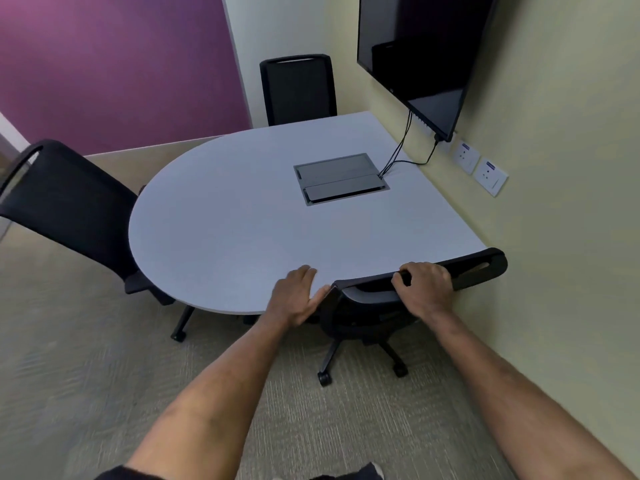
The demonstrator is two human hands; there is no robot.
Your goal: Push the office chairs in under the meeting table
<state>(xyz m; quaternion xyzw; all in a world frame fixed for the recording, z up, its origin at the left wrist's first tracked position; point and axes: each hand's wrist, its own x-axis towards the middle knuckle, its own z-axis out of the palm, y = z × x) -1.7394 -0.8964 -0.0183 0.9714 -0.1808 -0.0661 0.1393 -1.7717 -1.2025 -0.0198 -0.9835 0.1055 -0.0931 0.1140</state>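
Grey carpet (104, 393) fills the bottom of the shot, with both bare forearms reaching out over it. Right hand (424, 289) is curled over the top rail of the near chair (367, 306), fingers (408, 271) bent down and wrapped around the edge, so it's got a proper grip. Left hand (298, 296) sits at the left corner of that same backrest, fingers pretty much straight and held close together, thumb lying along the corner; the fingertips overlap the table (242, 220) rim, can't tell if they actually touch it. That chair's back is right up against the table edge, seat tucked below, and two of its casters show just beneath the hands.

Three black chairs total. Second chair (69, 209) is well off to the left of the left fingers, back tilted, seat partly under the curved edge, one caster leg sticking out. Third chair (298, 90) is straight beyond the fingers on the far side, snug against the table, only its backrest showing.

One table, pale grey, rounded on the left and flush to the wall on the right. One cable box (341, 178) is set in the top, past the right fingers, with cables (401, 150) running up to one screen (422, 57) on the wall. Two sockets (479, 168) sit side by side just right of those cables.
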